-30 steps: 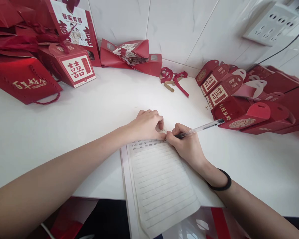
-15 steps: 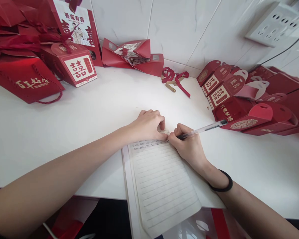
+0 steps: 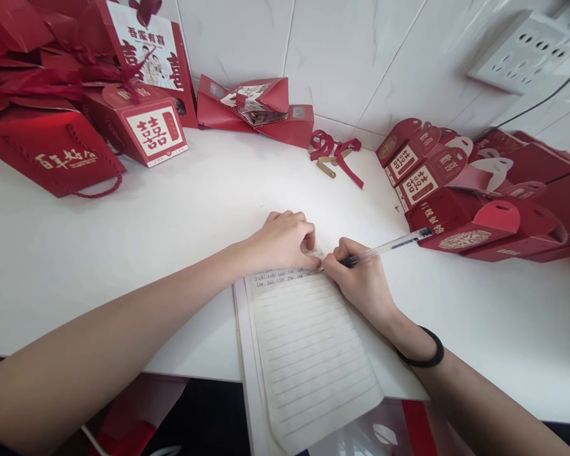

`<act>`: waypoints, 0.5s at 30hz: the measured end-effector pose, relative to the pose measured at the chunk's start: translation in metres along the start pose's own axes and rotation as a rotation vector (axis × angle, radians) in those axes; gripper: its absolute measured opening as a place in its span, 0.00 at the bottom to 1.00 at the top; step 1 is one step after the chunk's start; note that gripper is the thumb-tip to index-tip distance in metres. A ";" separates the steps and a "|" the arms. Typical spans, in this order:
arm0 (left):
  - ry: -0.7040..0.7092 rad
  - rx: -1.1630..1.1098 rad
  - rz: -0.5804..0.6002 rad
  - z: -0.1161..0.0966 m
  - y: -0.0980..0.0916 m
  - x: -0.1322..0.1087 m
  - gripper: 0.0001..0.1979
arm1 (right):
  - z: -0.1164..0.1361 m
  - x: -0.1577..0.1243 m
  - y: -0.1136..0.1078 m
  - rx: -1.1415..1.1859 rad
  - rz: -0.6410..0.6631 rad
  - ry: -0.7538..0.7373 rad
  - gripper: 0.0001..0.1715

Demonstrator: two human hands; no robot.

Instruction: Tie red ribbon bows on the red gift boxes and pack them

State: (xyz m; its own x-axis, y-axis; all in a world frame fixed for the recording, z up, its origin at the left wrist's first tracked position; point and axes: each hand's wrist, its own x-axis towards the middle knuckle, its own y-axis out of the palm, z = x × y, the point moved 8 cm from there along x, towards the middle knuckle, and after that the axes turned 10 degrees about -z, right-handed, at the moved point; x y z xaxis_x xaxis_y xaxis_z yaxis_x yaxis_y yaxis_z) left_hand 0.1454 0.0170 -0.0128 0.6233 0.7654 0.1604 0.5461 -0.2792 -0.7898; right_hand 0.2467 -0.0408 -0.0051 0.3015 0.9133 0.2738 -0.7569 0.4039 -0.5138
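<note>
A lined notebook (image 3: 313,354) lies on the white table, its lower end reaching past the front edge. Rows of small handwritten figures fill the lines near its top; the lines below are blank. My right hand (image 3: 363,282) grips a clear pen (image 3: 389,245) with a black grip, its tip on the page at the right end of the written rows. Across the top of the page rests my left hand (image 3: 287,240), fingers bent and thumb apart from them, pressing on the paper without holding anything. That hand hides part of the writing.
Red gift boxes (image 3: 460,202) crowd the right side, and red gift bags and boxes (image 3: 142,120) the left. Flattened red packaging (image 3: 266,107) and a curled red ribbon (image 3: 344,158) lie by the tiled wall. A power socket (image 3: 522,54) with a black cable hangs upper right.
Both hands keep nearly the same place, with the pen still at the end of the rows. The whole view has shifted very slightly.
</note>
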 end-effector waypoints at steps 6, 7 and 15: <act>0.002 -0.002 0.007 0.000 -0.001 0.000 0.15 | -0.011 0.003 -0.005 0.197 -0.040 0.152 0.18; 0.001 -0.005 0.008 0.000 -0.001 0.000 0.16 | -0.015 0.007 -0.009 0.265 -0.081 0.183 0.19; 0.000 -0.077 -0.038 0.002 -0.009 -0.003 0.12 | -0.030 0.033 -0.037 0.388 -0.300 0.089 0.18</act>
State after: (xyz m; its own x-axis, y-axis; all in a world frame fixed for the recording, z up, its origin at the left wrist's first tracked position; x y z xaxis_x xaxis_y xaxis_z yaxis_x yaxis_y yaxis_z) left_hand 0.1379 0.0185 -0.0073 0.6011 0.7765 0.1891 0.6111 -0.2940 -0.7349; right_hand 0.3017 -0.0240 -0.0013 0.5749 0.7675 0.2837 -0.7840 0.6159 -0.0775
